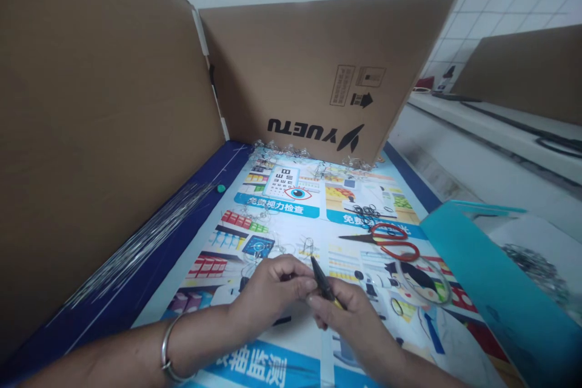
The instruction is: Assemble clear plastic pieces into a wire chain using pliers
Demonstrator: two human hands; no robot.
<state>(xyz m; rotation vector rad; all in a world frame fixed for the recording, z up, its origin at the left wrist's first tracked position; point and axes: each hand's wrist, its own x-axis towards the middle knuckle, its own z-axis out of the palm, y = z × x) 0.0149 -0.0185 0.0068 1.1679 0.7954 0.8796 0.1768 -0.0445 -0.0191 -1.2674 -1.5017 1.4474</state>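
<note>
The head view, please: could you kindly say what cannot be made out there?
Head view:
Pliers: handles mostly covered by the right hand.
Left hand: what it pinches, if anything, hidden by its fingers.
Turquoise container: right part cut off by the picture's edge.
Metal pieces inside: too small and tangled to count.

The pliers [321,279] looked like dark, dull metal, the bangle [164,345] smooth, polished metal. Straight wires [150,233] gleamed as bare metal; the cardboard panel [282,66] was matt, the printed sheet [291,227] looked smooth.
</note>
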